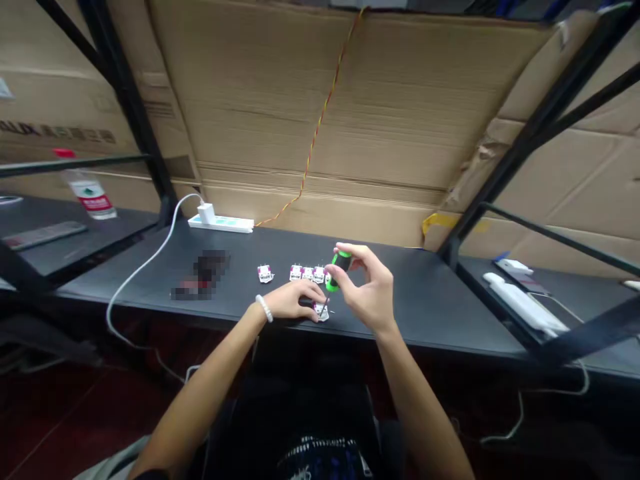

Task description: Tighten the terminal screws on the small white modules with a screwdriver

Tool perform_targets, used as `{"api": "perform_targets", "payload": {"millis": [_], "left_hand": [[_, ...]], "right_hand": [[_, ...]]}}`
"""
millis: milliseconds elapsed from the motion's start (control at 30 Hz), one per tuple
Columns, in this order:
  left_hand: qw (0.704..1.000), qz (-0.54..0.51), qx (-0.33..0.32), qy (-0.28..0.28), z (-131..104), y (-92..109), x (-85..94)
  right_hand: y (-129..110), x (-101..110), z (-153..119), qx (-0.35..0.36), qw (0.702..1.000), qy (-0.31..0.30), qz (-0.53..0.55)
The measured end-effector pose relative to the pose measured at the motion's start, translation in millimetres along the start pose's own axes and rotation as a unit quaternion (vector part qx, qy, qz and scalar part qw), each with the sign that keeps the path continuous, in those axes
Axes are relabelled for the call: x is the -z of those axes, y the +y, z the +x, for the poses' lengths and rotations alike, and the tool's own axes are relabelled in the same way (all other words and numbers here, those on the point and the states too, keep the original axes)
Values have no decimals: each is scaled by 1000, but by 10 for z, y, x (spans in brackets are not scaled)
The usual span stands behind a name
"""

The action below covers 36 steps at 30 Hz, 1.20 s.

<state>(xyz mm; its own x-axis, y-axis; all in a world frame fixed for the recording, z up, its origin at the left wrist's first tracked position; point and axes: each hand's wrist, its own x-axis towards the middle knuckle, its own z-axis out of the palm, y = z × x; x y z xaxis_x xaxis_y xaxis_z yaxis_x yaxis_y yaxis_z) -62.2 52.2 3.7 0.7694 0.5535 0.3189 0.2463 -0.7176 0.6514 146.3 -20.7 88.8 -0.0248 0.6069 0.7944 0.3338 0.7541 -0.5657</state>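
My right hand [369, 281] is closed around a green and black screwdriver [342, 261]. The screwdriver tilts, its thin shaft running down to a small white and purple part [321, 311] near the table's front edge. With its fingers, my left hand [295, 299] grips that part from the left and holds it against the tabletop. Behind my hands stands a short row of similar white and purple parts [307, 273], its right end partly hidden by the screwdriver and my right hand. One more such part [265, 273] sits apart to the left.
On the dark table [430, 300], a white power strip [221, 224] with a plugged-in charger [206, 213] lies at the back left. A white cable [145, 267] hangs over the front edge. A blurred-out item [203, 277] lies left. Black metal frames [500, 180] flank both sides.
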Motion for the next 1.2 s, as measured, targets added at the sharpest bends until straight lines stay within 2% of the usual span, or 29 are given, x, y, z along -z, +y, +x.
{"api": "perform_targets", "payload": {"millis": [133, 333, 500, 667, 833, 1000, 1133, 1200], "left_hand": [[1000, -4, -3, 4, -1, 6, 4], [1000, 0, -2, 7, 2, 15, 1], [1000, -5, -5, 5, -1, 15, 7], [1000, 2, -3, 6, 1, 4, 1], [1000, -3, -8, 5, 5, -7, -2], [1000, 8, 0, 4, 1, -9, -4], [1000, -4, 7, 1, 2, 19, 9], [1000, -7, 10, 2, 4, 47, 21]], "right_hand": [[-43, 19, 0, -12, 998, -50, 40], [-88, 33, 16, 22, 998, 13, -49], [-93, 44, 27, 29, 998, -58, -22], [-119, 17, 25, 34, 997, 0, -75], [-107, 22, 28, 27, 997, -59, -45], [-113, 25, 11, 35, 996, 1, -77], [-118, 44, 8, 31, 997, -63, -31], [-127, 47, 9, 36, 997, -57, -28]]}}
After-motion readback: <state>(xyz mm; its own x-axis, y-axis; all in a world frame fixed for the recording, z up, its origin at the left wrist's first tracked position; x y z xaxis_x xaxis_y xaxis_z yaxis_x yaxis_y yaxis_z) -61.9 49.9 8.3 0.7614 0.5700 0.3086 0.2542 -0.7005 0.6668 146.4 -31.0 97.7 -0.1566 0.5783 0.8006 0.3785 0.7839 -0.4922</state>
